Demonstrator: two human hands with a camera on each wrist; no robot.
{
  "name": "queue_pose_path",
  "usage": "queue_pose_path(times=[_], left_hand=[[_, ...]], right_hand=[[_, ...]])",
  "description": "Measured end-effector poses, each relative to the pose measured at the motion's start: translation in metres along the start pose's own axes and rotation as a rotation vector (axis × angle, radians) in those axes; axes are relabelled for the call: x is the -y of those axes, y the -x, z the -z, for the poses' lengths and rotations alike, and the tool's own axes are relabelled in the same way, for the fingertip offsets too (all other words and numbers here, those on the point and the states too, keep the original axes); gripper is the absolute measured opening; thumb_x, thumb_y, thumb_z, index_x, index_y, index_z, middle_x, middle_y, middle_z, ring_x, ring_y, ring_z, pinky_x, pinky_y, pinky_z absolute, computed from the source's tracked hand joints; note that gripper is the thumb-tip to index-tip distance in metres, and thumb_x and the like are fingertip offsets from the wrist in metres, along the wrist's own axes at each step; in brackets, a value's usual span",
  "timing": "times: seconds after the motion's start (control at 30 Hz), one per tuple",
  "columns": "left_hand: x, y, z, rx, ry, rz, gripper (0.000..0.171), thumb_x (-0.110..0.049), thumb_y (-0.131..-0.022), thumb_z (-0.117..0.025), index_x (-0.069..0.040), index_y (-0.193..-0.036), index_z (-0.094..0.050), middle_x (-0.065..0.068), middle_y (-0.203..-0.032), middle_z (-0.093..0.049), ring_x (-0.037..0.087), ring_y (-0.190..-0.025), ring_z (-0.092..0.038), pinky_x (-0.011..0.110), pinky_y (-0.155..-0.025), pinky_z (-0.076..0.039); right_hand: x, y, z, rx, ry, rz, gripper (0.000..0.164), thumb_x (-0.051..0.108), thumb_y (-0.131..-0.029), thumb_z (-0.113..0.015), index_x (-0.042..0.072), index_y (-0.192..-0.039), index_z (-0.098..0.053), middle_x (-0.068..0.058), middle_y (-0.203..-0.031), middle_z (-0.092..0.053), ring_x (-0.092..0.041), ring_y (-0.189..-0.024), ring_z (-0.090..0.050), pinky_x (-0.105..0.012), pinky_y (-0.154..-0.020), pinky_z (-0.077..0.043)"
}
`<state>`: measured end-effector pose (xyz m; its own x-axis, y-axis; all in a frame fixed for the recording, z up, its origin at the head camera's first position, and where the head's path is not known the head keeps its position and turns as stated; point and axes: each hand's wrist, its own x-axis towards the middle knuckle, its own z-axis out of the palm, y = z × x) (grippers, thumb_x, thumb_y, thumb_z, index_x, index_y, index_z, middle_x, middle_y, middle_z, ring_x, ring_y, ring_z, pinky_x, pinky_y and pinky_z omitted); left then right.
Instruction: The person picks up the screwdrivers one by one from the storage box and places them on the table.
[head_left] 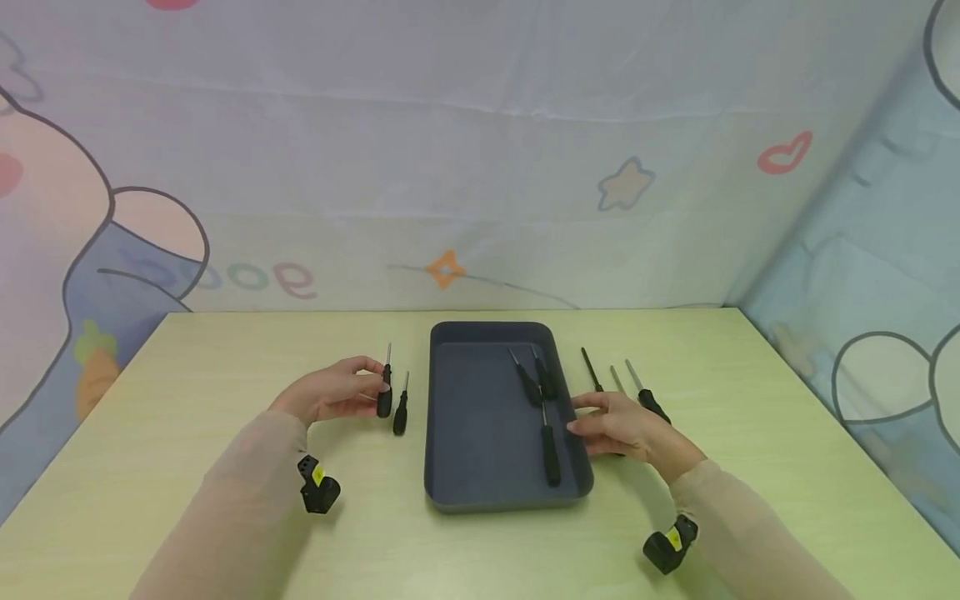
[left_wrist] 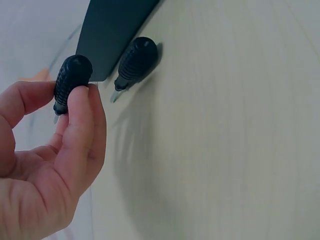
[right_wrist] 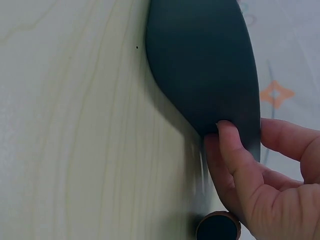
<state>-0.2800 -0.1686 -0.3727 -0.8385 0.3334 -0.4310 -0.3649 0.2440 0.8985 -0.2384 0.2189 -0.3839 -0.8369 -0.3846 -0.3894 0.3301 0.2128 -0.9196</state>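
My left hand [head_left: 341, 390] pinches a small screwdriver [head_left: 385, 393] by its black ribbed handle, tip pointing up and away. Beside it on the table lies another small black-handled screwdriver [head_left: 401, 415], also seen in the left wrist view. A dark grey rectangular tray [head_left: 480, 417] stands in the middle, with three black-handled screwdrivers in its right part, the longest one [head_left: 551, 454] nearest me. At the tray's right side, my right hand [head_left: 622, 425] grips the rim, one finger over the edge and others against the outer wall [right_wrist: 200, 60].
Right of the tray lie several more screwdrivers, one with a thick black handle [head_left: 654, 406] and one with a dark shaft [head_left: 591, 367]. The right hand partly covers them. A printed cloth backdrop [head_left: 525, 208] rises behind the light wooden table [head_left: 225, 350].
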Motion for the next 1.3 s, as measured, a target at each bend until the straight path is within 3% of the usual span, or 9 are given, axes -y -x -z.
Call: queue_pose_path(times=[0.47,1.3], left_hand=[[0.013,-0.002,-0.002,-0.036,-0.094,0.016,0.034,-0.002,-0.089,-0.052,0.003,-0.118,-0.034,0.007,-0.079,-0.052,0.009,-0.062,-0.052,0.019,-0.057,-0.049],[0.005,-0.001,-0.015,-0.111,-0.292,0.024,0.023,-0.002,-0.088,-0.056,0.004,-0.105,-0.041,0.010,-0.083,-0.054,0.012,-0.063,-0.053,0.020,-0.056,-0.050]], right_hand=[[-0.001,0.000,-0.002,0.015,-0.010,0.007,0.062,-0.003,-0.089,-0.056,-0.015,-0.139,-0.021,-0.017,-0.102,-0.063,-0.023,-0.089,-0.065,-0.037,-0.076,-0.053],[-0.001,0.000,-0.001,0.018,-0.010,0.008,0.064,-0.002,-0.089,-0.057,-0.015,-0.139,-0.019,-0.019,-0.106,-0.060,-0.022,-0.089,-0.065,-0.036,-0.076,-0.054]])
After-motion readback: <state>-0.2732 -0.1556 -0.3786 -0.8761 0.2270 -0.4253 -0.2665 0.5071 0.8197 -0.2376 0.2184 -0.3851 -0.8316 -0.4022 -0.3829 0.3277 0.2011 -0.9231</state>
